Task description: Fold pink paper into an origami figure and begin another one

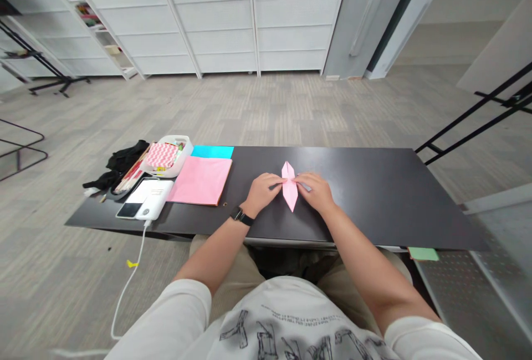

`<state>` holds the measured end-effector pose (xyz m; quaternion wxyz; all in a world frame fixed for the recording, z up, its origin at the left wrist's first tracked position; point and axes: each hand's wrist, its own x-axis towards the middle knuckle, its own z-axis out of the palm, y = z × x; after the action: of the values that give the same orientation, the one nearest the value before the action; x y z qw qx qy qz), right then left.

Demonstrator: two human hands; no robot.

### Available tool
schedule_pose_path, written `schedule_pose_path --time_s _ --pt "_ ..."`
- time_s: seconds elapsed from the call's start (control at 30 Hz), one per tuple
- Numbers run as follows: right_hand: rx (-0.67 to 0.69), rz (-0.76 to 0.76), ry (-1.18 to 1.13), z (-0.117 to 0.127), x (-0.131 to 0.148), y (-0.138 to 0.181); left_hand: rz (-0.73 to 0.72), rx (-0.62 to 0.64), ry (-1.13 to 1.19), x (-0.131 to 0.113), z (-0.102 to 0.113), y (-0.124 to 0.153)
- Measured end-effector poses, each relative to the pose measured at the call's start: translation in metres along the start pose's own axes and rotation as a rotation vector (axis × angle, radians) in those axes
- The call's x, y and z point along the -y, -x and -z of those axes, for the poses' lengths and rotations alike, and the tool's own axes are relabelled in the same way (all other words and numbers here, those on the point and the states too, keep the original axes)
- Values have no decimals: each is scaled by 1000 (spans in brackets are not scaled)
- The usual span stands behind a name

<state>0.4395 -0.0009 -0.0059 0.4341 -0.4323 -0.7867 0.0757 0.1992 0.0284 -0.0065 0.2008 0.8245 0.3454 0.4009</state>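
While both forearms reach forward over the dark table, the head view shows the two hands facing each other across a folded pink paper. The left hand, below a black watch on its wrist, has its thumb and forefinger drawn together at the paper's left edge, pinching it near the middle; its other fingers are curled in. The right hand grips the opposite edge in much the same way, fingertips close together, with a small gap showing between thumb and forefinger farther back.

The folded paper lies between the hands, narrow and long, one point toward the person's body and its other end, which looks split at the tip, away from it. Both hands touch it at its waist, so the two ends stick out free of the fingers. Well to the left of the left hand sits a stack of pink sheets, with a blue sheet showing just beyond its far edge.
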Motion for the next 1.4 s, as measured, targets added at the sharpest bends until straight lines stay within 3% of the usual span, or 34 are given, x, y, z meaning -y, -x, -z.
schedule_pose_path --time_s 0.1,0.2,0.37,0.7,1.1,1.4 --pt "139 21 116 -6 -4 22 -17 206 -149 5 -3 17" --pt "271 17 188 -9 -1 34 -20 302 -271 0 -3 27" --pt "304 -4 262 -12 6 33 -10 276 -381 -10 -2 30" --pt "421 26 325 -18 -4 28 -24 348 -428 1 -6 33" --pt "519 64 388 -14 -4 22 -176 445 -476 9 6 13" --pt "537 69 402 -14 -1 19 -272 516 -462 28 5 0"
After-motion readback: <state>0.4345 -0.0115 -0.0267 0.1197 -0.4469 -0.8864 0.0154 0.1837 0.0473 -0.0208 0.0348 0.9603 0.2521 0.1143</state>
